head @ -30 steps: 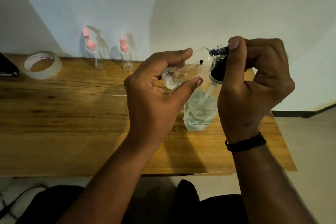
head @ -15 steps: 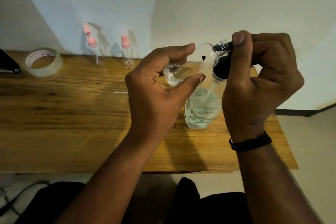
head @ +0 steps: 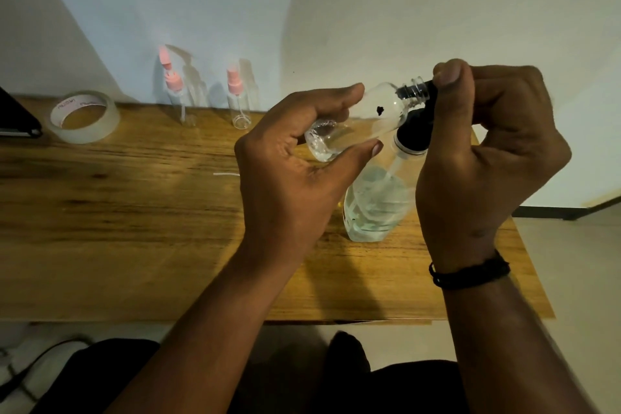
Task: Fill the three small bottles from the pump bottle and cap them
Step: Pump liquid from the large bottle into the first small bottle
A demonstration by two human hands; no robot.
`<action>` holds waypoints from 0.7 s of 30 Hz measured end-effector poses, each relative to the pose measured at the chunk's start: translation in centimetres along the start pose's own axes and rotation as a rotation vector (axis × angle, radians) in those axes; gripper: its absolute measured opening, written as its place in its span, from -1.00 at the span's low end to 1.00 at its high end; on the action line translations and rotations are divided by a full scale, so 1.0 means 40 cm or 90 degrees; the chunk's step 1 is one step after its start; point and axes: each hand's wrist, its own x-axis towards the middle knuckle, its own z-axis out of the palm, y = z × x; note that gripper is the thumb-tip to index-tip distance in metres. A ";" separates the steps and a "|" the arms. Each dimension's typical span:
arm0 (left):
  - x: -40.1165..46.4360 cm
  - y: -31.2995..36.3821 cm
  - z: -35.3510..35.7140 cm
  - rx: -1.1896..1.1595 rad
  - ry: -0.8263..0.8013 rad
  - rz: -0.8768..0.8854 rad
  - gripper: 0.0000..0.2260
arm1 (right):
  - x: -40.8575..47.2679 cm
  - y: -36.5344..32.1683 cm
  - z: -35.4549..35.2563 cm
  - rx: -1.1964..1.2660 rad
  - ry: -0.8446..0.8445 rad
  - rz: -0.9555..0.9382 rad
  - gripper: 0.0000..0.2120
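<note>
1. Above the wooden table (head: pixel 134 212), the left hand (head: pixel 289 178) is holding a small clear bottle (head: pixel 356 121) tilted on its side, fingers and thumb curling round its lower body, so the open threaded neck is pointing toward the pump's spout.
2. Beside it, the right hand (head: pixel 484 151) is gripping the black head of the pump bottle (head: pixel 376 205), fingers curled round it and thumb lying on top; this looks like a pressing grip, placed so each stroke is feeding the small bottle's mouth.
3. Below them, the pump bottle is standing on the table, partly full of clear liquid, its base staying down probably so the pressing has something firm to work against.
4. At the small bottle's lower end a little clear liquid is pooling, so filling is judged under way and far from done.
5. Against the back wall, two small bottles with pink spray caps (head: pixel 239 104) are standing upright, well apart from the hands, seemingly parked out of the way; whether they are filled I cannot tell.
6. Further left, a tape roll (head: pixel 84 118) is lying flat.
</note>
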 end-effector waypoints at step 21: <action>-0.002 0.001 0.003 -0.009 0.000 -0.013 -0.57 | -0.007 0.008 0.002 0.008 -0.007 0.005 -0.78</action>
